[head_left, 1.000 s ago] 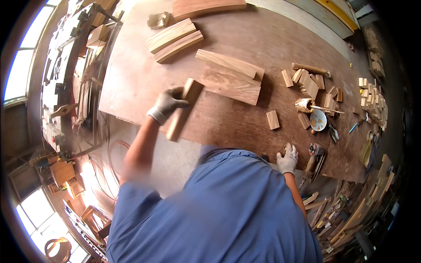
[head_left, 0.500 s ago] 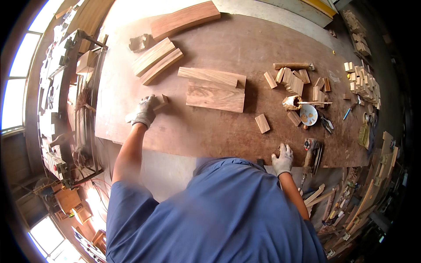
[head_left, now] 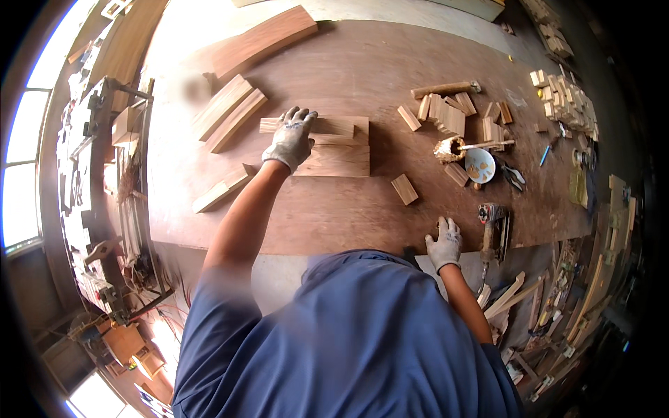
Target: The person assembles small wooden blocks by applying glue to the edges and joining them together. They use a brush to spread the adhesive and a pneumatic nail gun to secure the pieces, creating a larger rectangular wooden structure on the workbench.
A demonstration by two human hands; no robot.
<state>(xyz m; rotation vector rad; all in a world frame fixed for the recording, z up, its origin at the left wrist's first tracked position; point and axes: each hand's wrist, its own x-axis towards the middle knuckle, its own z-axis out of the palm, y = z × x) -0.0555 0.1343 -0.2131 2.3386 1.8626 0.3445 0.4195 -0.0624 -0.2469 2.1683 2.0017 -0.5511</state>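
My left hand (head_left: 291,138), in a pale work glove, lies over a narrow wooden strip (head_left: 336,126), fingers a little bent and apart across it. That strip rests along the far side of a wider wooden board (head_left: 341,161). Whether the fingers press on the strip is hard to tell. A slim wooden piece (head_left: 221,189) lies beside my left forearm. At the near table edge my right hand (head_left: 444,244), also gloved, holds nothing, with its fingers spread. Close to its right stands a hand-held tool (head_left: 492,221) with a red and metal head.
On the brown worktable (head_left: 313,216), two wooden blocks (head_left: 224,110) and a long reddish beam (head_left: 265,42) lie far left. A small block (head_left: 404,189), a mallet-like tool (head_left: 446,89), a white bowl (head_left: 480,166), pliers (head_left: 514,177) and stacked blocks (head_left: 568,101) are rightward.
My left hand has let go of the slim wooden piece at the left and moved right and away onto the strip. My right hand stays by the edge. The view has shifted slightly.
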